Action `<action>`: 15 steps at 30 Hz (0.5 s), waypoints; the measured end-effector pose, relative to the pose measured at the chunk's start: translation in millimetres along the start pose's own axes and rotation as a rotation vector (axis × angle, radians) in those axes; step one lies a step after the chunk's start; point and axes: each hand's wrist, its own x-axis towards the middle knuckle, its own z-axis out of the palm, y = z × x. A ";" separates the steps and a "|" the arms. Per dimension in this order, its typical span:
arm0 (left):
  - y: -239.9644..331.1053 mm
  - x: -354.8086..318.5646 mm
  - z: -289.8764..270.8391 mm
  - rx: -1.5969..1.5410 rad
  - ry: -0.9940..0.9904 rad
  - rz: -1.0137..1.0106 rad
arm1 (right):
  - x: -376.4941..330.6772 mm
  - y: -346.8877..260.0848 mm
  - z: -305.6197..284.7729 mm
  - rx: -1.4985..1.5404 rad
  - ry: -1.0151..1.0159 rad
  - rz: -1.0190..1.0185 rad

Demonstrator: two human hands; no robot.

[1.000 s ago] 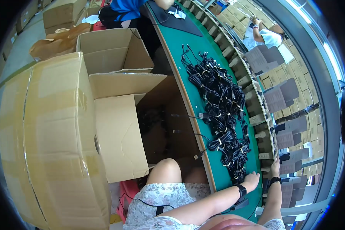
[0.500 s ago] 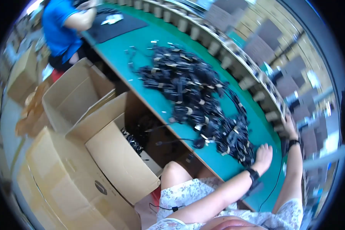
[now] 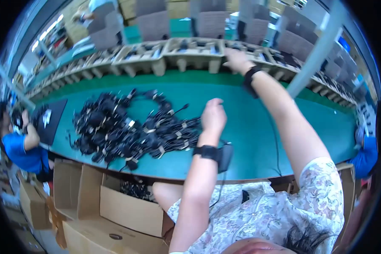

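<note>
Whole view has swung round since half a second ago: the green bench (image 3: 249,127) ran off at a slant before, and now it lies nearly straight across, with the heap of black cables (image 3: 114,127) over on the left half of it. Left hand (image 3: 213,116) is just by the right end of that heap, fingers curled in, but honestly I can't tell if it's got hold of anything. Right hand (image 3: 238,61) is stretched out to the row of moulded trays (image 3: 194,48) along the far edge of the bench, fingers at the near rim; too blurry to say if they're gripping it. Each wrist has a black band on it, the left one (image 3: 207,152) with a dark boxy thing (image 3: 226,157) beside it. Cables are bundled with pale ties, loose ends poking out. Below the near edge there's an open carton (image 3: 133,207) with more dark cables inside, and off to the left a co-worker in blue (image 3: 19,148) sits by a dark mat (image 3: 55,116).
</note>
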 end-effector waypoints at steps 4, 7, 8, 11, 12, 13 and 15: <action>-16.2 -3.5 0.5 -0.029 -0.037 -0.012 | -24.9 -21.4 25.5 -0.074 0.283 0.063; 0.9 -11.7 -14.4 -0.208 -0.123 -0.296 | -76.6 -26.6 0.4 0.157 0.357 -0.251; 2.9 -12.6 -17.2 -0.209 -0.126 -0.284 | -94.8 -19.9 -9.0 0.205 0.332 -0.341; -6.6 -5.5 -4.9 -0.288 -0.185 -0.232 | -165.3 32.0 -27.7 0.449 0.188 -0.476; -9.0 -4.3 -1.8 -0.281 -0.185 -0.237 | -188.4 52.8 -34.2 0.441 0.183 -0.406; -8.4 -2.7 -1.4 -0.270 -0.184 -0.235 | -213.5 72.7 -43.2 0.488 0.137 -0.404; -32.1 1.3 -5.6 -0.198 -0.171 -0.174 | -256.2 100.9 -56.0 0.598 0.058 -0.417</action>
